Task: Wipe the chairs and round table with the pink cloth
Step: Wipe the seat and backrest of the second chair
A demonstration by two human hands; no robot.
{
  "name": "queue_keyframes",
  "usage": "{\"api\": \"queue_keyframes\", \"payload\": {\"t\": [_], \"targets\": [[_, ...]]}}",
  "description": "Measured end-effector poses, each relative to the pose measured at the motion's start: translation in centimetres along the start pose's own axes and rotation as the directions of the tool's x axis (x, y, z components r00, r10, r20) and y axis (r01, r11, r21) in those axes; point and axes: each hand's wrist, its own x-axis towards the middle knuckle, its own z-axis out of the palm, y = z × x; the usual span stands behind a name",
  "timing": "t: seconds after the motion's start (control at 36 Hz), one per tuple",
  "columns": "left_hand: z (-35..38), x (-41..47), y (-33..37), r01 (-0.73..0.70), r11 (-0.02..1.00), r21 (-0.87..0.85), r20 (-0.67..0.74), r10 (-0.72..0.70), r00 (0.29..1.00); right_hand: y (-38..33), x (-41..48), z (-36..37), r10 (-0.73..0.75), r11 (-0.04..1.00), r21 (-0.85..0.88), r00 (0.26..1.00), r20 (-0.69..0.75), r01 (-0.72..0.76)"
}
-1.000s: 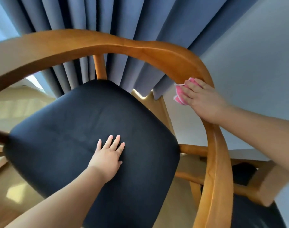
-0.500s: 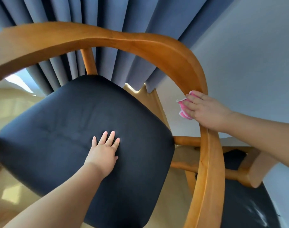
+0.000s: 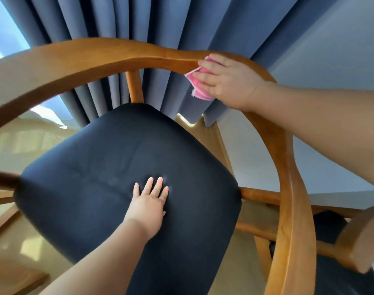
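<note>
My right hand [image 3: 228, 81] presses the pink cloth [image 3: 197, 85] onto the rail [image 3: 118, 58]; left hand [image 3: 149, 204] flat, empty on the seat [image 3: 96, 167] — a loose fold could slip free.

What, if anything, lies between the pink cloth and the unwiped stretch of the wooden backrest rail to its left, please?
Nothing visible does. The right hand presses the pink cloth on the curved rail, which runs bare to the left. The left hand rests lower, flat on the black seat, off that path.
</note>
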Motion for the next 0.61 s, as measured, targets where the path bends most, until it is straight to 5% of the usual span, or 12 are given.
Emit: {"api": "queue_keyframes", "payload": {"t": [0.39,0.61], "targets": [[0.1,0.0,-0.1,0.008,1.0,-0.015,0.008,-0.008,1.0,-2.0,-6.2,0.8,0.145,0.988,0.041,0.981,0.133,-0.151],[-0.3,-0.1,-0.2,0.0,1.0,-0.013,0.02,0.0,1.0,-8.4,-14.8,-0.9,0.098,0.948,0.235,0.9,0.425,-0.214]]}}
